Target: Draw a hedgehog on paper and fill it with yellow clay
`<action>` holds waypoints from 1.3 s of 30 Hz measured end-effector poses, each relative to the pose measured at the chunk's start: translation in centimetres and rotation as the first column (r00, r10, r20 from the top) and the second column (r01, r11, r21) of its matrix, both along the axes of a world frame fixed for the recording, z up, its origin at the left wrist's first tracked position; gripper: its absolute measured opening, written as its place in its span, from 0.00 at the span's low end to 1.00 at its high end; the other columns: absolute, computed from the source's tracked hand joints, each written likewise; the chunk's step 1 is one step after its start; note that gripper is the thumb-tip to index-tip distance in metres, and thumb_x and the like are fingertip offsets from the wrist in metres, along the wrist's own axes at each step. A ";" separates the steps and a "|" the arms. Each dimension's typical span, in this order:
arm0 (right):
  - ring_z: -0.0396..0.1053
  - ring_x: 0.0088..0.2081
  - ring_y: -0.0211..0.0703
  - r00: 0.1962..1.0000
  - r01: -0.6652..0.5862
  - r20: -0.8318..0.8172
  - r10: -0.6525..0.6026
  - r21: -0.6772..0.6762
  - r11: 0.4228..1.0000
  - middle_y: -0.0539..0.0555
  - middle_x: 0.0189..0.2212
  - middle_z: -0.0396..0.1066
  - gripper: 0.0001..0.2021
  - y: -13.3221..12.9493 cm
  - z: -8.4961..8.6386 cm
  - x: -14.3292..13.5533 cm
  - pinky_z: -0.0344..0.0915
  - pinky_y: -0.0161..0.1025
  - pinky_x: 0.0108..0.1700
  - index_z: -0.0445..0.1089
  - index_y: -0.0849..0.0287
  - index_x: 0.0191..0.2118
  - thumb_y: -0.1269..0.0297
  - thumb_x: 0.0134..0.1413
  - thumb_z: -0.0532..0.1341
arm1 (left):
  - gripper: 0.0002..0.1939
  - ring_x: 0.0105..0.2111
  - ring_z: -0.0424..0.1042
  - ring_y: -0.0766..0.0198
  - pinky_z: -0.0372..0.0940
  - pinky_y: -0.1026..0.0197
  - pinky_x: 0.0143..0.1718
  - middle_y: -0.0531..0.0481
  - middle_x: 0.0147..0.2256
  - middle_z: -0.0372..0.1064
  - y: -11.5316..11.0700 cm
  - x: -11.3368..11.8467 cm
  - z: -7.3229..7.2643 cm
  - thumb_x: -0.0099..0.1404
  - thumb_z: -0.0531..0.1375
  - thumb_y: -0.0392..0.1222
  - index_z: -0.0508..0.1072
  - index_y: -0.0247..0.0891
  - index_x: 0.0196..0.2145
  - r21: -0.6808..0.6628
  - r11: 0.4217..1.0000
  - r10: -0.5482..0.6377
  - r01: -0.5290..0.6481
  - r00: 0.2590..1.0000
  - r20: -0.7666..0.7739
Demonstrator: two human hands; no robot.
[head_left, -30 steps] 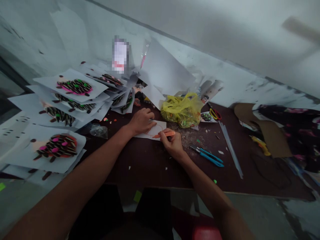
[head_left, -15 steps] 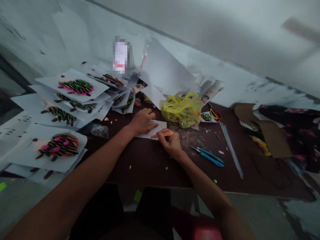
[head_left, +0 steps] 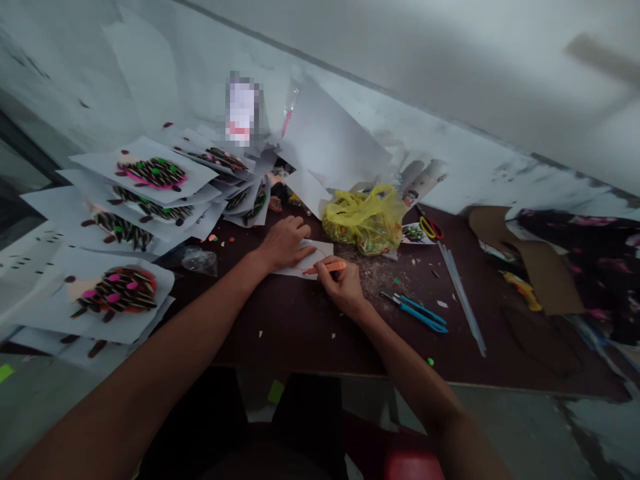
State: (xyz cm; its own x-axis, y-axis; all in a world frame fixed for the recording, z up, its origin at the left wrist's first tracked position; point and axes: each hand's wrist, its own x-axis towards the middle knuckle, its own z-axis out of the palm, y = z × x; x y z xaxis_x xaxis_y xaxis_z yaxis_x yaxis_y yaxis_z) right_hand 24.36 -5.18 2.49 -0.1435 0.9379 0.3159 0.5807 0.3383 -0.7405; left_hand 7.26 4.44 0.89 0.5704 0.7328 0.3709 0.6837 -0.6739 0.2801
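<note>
A small sheet of white paper (head_left: 294, 271) lies on the dark table, with part of a thin curved line visible on it. My left hand (head_left: 286, 243) rests on the sheet's left side, thumb stretched out across it. In my right hand (head_left: 345, 287) is an orange pen (head_left: 330, 267), gripped between thumb and fingers, its tip touching the paper just below my left thumb. Behind the sheet sits a yellow plastic bag (head_left: 367, 217) full of colourful bits. Blue-handled thread snips (head_left: 417, 312) lie to the right of my right hand.
Stacked white sheets with hedgehog pictures (head_left: 150, 172) fill the left side. Scissors (head_left: 431, 228) and clear glue sticks (head_left: 464, 300) lie to the right, near a yellow glue gun (head_left: 523, 290) and brown cardboard (head_left: 553, 277). A large white sheet (head_left: 335, 133) leans on the wall.
The pen tip has shifted very slightly to the right on the paper. My left hand stays in place.
</note>
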 end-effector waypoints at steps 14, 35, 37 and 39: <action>0.64 0.22 0.37 0.999 0.035 -0.002 -0.035 -0.012 0.999 0.51 0.21 0.70 0.16 0.0 0.3 0.0 0.59 0.34 0.26 0.74 0.57 0.28 0.56 0.61 0.57 | 0.11 0.42 0.67 0.49 0.63 0.49 0.44 0.40 0.40 0.69 0.1 0.0 -0.2 0.64 0.61 0.48 0.72 0.37 0.36 0.006 1.000 -0.010 0.010 1.000 0.008; 0.63 0.20 0.36 0.990 0.134 0.041 -0.136 0.038 0.990 0.51 0.20 0.71 0.16 0.1 0.6 0.7 0.56 0.35 0.26 0.71 0.57 0.24 0.57 0.59 0.56 | 0.12 0.41 0.67 0.50 0.63 0.50 0.43 0.41 0.39 0.68 0.1 -0.1 -0.1 0.66 0.60 0.49 0.72 0.38 0.36 0.031 1.000 -0.005 0.005 1.000 -0.023; 0.64 0.21 0.36 0.989 0.135 0.045 -0.138 0.049 0.990 0.51 0.20 0.71 0.16 0.1 0.5 0.7 0.57 0.35 0.26 0.71 0.57 0.24 0.57 0.59 0.56 | 0.12 0.41 0.67 0.50 0.63 0.50 0.44 0.41 0.39 0.68 0.1 -0.1 -0.2 0.66 0.60 0.50 0.72 0.37 0.36 0.034 0.999 -0.002 0.003 1.000 -0.027; 0.65 0.21 0.37 0.990 0.134 0.044 -0.137 0.052 0.990 0.51 0.20 0.71 0.16 0.1 0.5 0.7 0.57 0.35 0.27 0.71 0.58 0.24 0.58 0.59 0.56 | 0.12 0.42 0.67 0.50 0.63 0.50 0.44 0.41 0.40 0.69 0.1 -0.1 -0.2 0.66 0.60 0.50 0.72 0.37 0.36 0.036 0.999 0.000 0.002 0.999 -0.032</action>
State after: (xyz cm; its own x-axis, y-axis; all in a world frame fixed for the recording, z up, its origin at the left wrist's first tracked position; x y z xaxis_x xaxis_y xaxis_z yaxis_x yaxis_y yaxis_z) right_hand 25.10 -5.12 3.00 -0.0321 0.9333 0.3578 0.6578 0.2892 -0.6954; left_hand 7.20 4.59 0.69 0.5831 0.7189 0.3785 0.6911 -0.6838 0.2341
